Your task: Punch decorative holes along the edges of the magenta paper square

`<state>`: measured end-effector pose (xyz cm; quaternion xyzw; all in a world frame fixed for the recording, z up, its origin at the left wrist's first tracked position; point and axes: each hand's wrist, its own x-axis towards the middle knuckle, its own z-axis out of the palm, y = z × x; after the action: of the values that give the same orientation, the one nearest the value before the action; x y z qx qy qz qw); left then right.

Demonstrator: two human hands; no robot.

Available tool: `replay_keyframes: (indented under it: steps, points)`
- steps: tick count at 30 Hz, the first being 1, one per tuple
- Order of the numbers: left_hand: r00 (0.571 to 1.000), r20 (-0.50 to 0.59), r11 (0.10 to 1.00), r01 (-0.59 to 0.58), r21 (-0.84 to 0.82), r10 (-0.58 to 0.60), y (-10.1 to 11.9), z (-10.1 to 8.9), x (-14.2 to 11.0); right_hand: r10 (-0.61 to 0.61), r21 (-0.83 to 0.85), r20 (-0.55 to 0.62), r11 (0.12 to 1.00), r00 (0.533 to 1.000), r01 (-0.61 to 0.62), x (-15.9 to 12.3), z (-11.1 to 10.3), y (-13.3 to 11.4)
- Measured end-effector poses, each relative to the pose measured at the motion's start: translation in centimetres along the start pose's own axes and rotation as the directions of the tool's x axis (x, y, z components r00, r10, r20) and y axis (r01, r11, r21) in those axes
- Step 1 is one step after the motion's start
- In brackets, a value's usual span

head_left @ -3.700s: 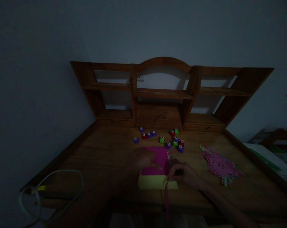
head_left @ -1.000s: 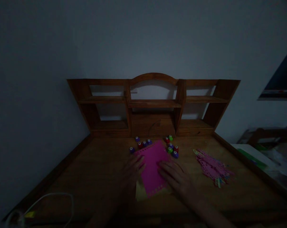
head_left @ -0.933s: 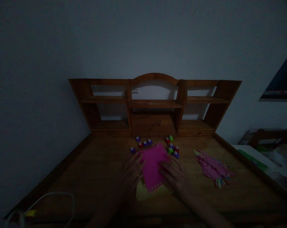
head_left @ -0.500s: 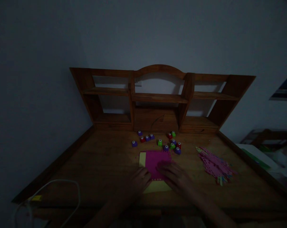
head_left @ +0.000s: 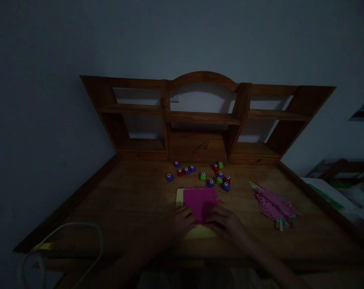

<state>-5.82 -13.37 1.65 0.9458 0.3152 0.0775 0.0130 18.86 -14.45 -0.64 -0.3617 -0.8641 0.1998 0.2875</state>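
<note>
A magenta sheet of paper (head_left: 197, 200) with a row of small punched holes along its far edge lies over a pale yellow sheet (head_left: 179, 196), which shows at the left and at the near side. My left hand (head_left: 182, 221) has its fingers curled together on the near left corner of the magenta paper. At the near right corner my right hand (head_left: 225, 222) is closed, its fingertips pinching the paper's edge. The thumbs are hard to see in the dim light. Beyond the paper stand several small craft punches, such as a green one (head_left: 203, 176) and a purple one (head_left: 226, 186).
A stack of pink punched paper strips (head_left: 274, 204) lies on the right of the wooden desk (head_left: 133, 200). A wooden shelf unit (head_left: 200, 117) rises at the back. A white cable (head_left: 79, 223) loops at the front left, near a yellow object (head_left: 43, 246).
My right hand has drawn back from the middle of the magenta paper to its near right corner. My left hand has shifted slightly right. The view has tilted a little.
</note>
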Motion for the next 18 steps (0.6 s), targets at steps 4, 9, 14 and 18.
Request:
replay_keyframes:
  steps: [4,9,14,18]
  points:
    - [1.0,-0.024,0.977,-0.018,-0.214,0.013,-1.2,0.9,0.9,0.131,0.069,0.018,0.989,0.991,-0.132,0.5,-0.2,-0.1]
    - [0.999,-0.001,0.949,-0.039,-0.314,0.041,-2.0,1.4,1.5,0.261,0.127,0.079,0.955,0.962,-0.27,1.2,-0.2,0.4]
    - [0.999,0.033,0.952,-0.027,-0.303,0.039,-2.1,1.2,1.7,0.314,0.15,0.162,0.929,0.936,-0.337,2.1,-0.2,1.3]
    - [0.996,0.079,0.959,-0.018,-0.283,0.042,-2.2,0.9,1.9,0.338,0.093,0.223,0.926,0.914,-0.365,2.9,-0.4,1.5]
